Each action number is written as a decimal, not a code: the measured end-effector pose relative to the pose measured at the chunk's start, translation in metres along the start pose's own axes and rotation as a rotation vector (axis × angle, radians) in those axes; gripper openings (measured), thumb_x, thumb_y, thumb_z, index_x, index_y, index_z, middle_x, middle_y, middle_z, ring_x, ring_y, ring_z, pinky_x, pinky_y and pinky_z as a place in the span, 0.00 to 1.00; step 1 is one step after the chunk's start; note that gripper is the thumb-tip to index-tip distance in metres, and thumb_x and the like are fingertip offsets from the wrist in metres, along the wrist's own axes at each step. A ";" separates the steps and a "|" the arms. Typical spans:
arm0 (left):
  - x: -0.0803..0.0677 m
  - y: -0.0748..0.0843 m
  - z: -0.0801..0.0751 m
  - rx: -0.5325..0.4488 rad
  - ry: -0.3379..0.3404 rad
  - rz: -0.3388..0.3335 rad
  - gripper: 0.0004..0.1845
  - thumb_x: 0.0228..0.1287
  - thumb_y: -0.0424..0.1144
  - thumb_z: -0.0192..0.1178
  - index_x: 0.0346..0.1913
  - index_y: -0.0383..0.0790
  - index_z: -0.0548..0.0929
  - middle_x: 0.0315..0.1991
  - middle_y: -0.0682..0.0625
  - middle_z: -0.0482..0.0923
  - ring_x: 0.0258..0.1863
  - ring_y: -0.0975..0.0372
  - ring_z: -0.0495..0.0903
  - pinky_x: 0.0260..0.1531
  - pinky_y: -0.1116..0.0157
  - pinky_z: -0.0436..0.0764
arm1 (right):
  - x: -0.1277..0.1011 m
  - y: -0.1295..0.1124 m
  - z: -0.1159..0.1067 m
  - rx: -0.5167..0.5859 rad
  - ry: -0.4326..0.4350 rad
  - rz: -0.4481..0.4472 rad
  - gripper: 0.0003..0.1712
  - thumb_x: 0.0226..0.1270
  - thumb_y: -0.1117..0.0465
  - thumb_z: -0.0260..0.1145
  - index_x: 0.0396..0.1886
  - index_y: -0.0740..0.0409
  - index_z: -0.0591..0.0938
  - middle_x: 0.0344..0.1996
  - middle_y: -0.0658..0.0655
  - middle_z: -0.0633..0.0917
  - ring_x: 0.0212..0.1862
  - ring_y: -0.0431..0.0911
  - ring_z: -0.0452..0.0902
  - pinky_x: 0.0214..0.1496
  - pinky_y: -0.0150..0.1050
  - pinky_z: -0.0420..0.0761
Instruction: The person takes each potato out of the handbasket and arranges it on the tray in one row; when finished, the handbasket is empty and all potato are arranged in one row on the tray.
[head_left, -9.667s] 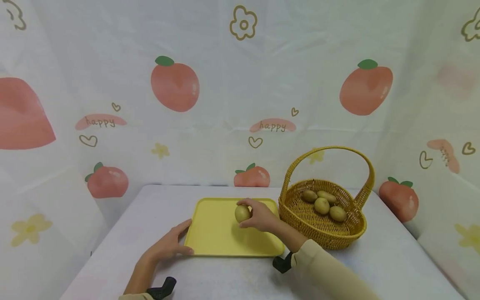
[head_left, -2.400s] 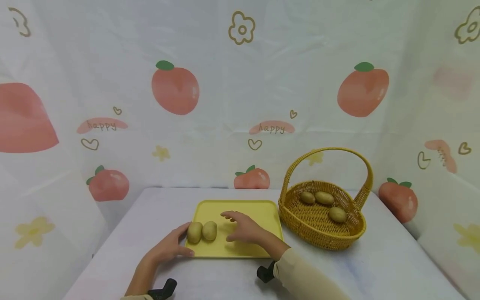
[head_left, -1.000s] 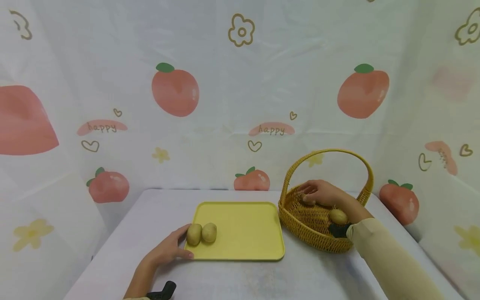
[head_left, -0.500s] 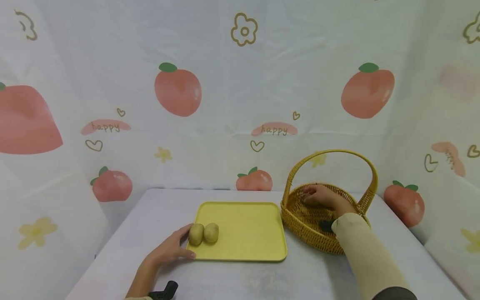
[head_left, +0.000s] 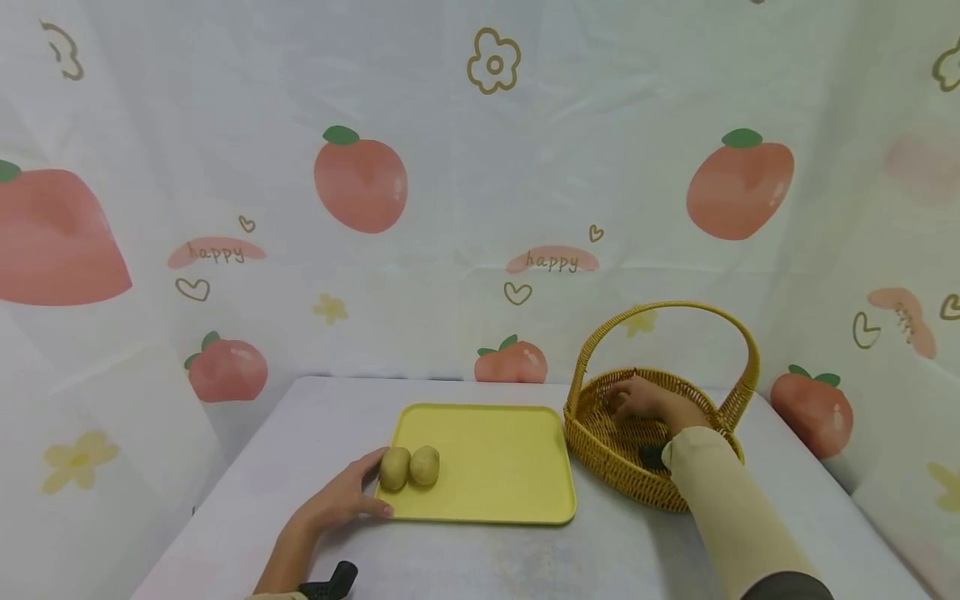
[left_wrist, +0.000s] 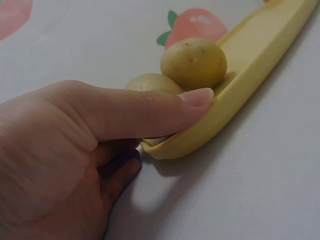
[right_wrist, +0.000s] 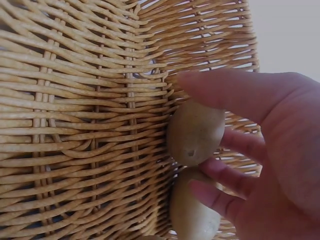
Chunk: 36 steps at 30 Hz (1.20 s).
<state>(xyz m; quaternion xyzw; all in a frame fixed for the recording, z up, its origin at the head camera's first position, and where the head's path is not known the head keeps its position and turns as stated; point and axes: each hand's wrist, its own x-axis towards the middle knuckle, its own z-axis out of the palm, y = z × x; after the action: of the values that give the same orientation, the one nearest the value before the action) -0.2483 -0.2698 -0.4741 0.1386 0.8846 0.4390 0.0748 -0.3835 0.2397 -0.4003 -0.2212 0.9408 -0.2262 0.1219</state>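
Note:
My left hand holds the left front corner of a yellow tray, its thumb over the rim in the left wrist view. Two potatoes, one beside that hand and another to its right, lie together on the tray. Inside a wicker basket my right hand reaches to the back left wall. In the right wrist view its thumb and fingers go round a potato against the wicker. A second potato lies just below it, touched or nearly touched by the fingertips.
The basket's tall arched handle rises above my right forearm. A white cloth covers the table, and a printed fruit-pattern curtain stands behind it. Part of another potato shows at the right wrist view's bottom edge.
Two potatoes have come onto the tray since the oldest frame. My right hand has gone from over the tray into the basket and closed round a potato. The left hand stays at the tray corner.

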 end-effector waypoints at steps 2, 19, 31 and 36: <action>0.000 -0.001 0.001 0.002 0.005 -0.004 0.56 0.42 0.42 0.77 0.72 0.25 0.57 0.71 0.30 0.56 0.70 0.38 0.55 0.69 0.44 0.54 | 0.000 -0.003 -0.001 -0.027 -0.007 0.021 0.26 0.57 0.66 0.72 0.56 0.70 0.78 0.54 0.72 0.77 0.58 0.69 0.70 0.55 0.60 0.75; 0.005 -0.004 0.004 0.000 -0.004 0.014 0.56 0.42 0.44 0.78 0.72 0.27 0.57 0.71 0.31 0.57 0.70 0.38 0.55 0.69 0.43 0.53 | -0.008 0.007 0.002 -0.098 0.022 0.086 0.20 0.57 0.70 0.62 0.51 0.61 0.81 0.50 0.65 0.79 0.43 0.55 0.74 0.40 0.49 0.78; 0.003 -0.004 0.001 0.008 0.014 -0.027 0.57 0.41 0.44 0.78 0.72 0.27 0.57 0.71 0.31 0.56 0.70 0.38 0.55 0.70 0.44 0.53 | -0.024 -0.013 -0.016 0.072 0.106 -0.049 0.26 0.59 0.60 0.70 0.56 0.62 0.77 0.27 0.54 0.76 0.28 0.46 0.69 0.28 0.40 0.71; 0.001 -0.002 0.001 0.027 0.019 -0.027 0.56 0.42 0.43 0.78 0.72 0.26 0.58 0.71 0.30 0.57 0.70 0.38 0.55 0.69 0.44 0.53 | -0.040 -0.019 -0.011 0.136 0.180 -0.129 0.26 0.60 0.59 0.72 0.55 0.63 0.75 0.23 0.53 0.74 0.24 0.45 0.67 0.25 0.38 0.70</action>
<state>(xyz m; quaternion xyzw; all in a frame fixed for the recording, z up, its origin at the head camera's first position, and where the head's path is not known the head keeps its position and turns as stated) -0.2492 -0.2703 -0.4764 0.1234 0.8928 0.4274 0.0706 -0.3449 0.2476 -0.3767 -0.2513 0.9142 -0.3156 0.0370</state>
